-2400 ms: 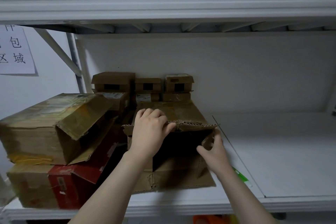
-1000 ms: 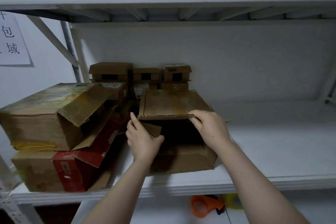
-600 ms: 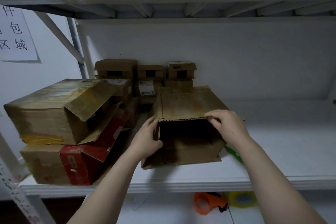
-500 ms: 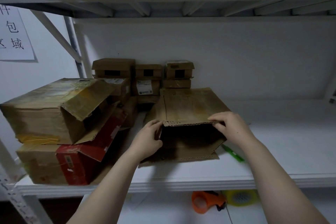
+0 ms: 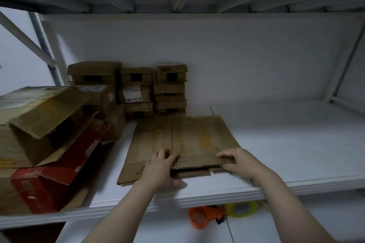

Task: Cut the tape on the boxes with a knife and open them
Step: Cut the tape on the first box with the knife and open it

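Near the front lip of the shelf (image 5: pixel 296 144), right hand (image 5: pixel 243 163) pinches the flattened box (image 5: pixel 193 138) by its near edge, left hand (image 5: pixel 158 171) lies on it (grip too blurry to call), so one sloppy tug could slide it off.

Both bare arms reach forward, hands low, side by side.
Left hand (image 5: pixel 160 168) blurred, fingers spread flat; right hand (image 5: pixel 242 162) pinches flattened box (image 5: pixel 189 138) edge.

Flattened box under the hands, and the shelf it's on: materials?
Flattened box: corrugated cardboard, matte brown, worn; fluted layers show along its near edge. Shelf: smooth, white, faint sheen; probably painted metal or laminated board, cannot tell which.
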